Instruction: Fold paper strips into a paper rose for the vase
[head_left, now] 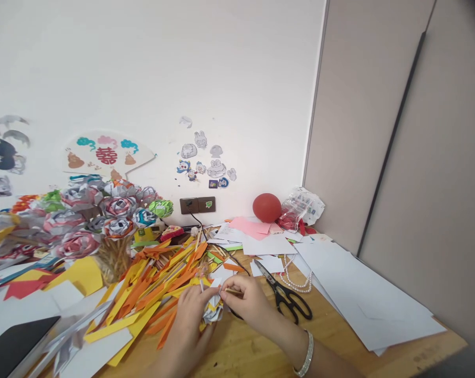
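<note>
My left hand (192, 320) is closed around a small paper flower (212, 314) of folded white and yellow paper, low in the middle of the head view. My right hand (250, 303) meets it from the right, thumb and forefinger pinched at the flower's upper edge. A thin wooden stick (233, 291) runs between the right fingers; its far end is hidden. Black-handled scissors (282, 294) lie just right of my right hand. Left of my hands spreads a heap of orange and yellow paper strips (150, 281).
Finished paper roses (119, 207) stand bunched at the back left. White sheets (363, 294) cover the right side of the wooden table (256, 352). A red balloon (267, 207), a bead string (294, 283) and a dark cable (201, 223) are behind. A black device (20, 344) lies front left.
</note>
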### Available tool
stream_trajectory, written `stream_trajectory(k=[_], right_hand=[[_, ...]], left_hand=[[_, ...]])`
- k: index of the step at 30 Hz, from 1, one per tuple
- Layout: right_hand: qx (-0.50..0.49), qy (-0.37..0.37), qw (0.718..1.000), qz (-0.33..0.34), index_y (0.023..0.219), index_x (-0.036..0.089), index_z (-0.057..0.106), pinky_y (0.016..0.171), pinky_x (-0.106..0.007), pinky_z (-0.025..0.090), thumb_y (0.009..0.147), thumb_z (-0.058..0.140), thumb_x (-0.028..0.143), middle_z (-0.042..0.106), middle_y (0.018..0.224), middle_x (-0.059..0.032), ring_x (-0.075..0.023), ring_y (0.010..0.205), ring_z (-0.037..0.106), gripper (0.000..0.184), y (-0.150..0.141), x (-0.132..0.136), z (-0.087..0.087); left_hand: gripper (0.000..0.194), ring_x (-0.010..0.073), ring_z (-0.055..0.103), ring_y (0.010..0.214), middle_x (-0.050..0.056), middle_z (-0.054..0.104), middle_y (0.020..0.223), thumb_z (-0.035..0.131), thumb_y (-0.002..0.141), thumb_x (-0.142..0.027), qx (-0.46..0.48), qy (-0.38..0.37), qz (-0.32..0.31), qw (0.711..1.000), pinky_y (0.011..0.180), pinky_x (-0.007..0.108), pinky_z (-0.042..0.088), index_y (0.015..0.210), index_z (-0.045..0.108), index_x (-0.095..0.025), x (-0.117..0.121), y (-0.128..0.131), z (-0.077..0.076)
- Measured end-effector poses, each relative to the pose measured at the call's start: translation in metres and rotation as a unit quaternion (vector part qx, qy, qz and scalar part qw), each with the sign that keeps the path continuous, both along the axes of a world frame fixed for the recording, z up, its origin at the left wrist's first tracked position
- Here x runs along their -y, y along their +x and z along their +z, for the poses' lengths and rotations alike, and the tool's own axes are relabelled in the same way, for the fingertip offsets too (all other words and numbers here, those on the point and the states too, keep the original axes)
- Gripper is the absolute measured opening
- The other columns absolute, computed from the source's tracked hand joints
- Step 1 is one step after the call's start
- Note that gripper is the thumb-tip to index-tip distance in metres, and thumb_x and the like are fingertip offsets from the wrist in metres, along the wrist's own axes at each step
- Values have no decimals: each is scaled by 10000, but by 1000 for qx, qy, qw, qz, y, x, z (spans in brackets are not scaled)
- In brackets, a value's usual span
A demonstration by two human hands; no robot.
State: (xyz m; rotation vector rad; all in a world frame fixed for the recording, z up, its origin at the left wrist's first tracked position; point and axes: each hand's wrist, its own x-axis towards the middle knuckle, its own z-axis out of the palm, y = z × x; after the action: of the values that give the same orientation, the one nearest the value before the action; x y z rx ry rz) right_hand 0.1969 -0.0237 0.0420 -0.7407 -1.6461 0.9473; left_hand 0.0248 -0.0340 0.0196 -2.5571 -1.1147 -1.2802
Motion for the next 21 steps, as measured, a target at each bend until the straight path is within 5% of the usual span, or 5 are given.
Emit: stream_trajectory(k=[3, 9, 21], right_hand=[[-30, -37, 998, 48, 730, 175, 591, 522, -201, 439, 800, 589, 371, 568, 622, 29, -105, 558, 539, 207, -2, -3, -3], [-51, -37, 998, 15, 762, 178, 578, 531, -202, 424, 775, 629, 396, 550, 612, 39, -102, 558, 525, 224, -1, -9, -9], [-18, -97, 993, 72, 752, 159, 633, 593, -215, 407, 709, 706, 404, 608, 691, 9, -107, 629, 538, 259, 10, -11, 0]], left_hand=[[490, 252, 563, 932, 54, 614, 1002, 499, 715, -51, 6, -4, -1, 1000, 786, 381, 484, 1148, 478, -279, -1, 0, 0], [492, 267, 565, 988, 66, 613, 1050, 517, 711, -68, 22, -24, 12, 999, 830, 402, 479, 1158, 458, -266, -3, 0, -3], [489, 267, 538, 1004, 77, 578, 1060, 496, 745, -62, -7, -36, 8, 999, 831, 419, 473, 1175, 395, -272, -4, -1, -5]])
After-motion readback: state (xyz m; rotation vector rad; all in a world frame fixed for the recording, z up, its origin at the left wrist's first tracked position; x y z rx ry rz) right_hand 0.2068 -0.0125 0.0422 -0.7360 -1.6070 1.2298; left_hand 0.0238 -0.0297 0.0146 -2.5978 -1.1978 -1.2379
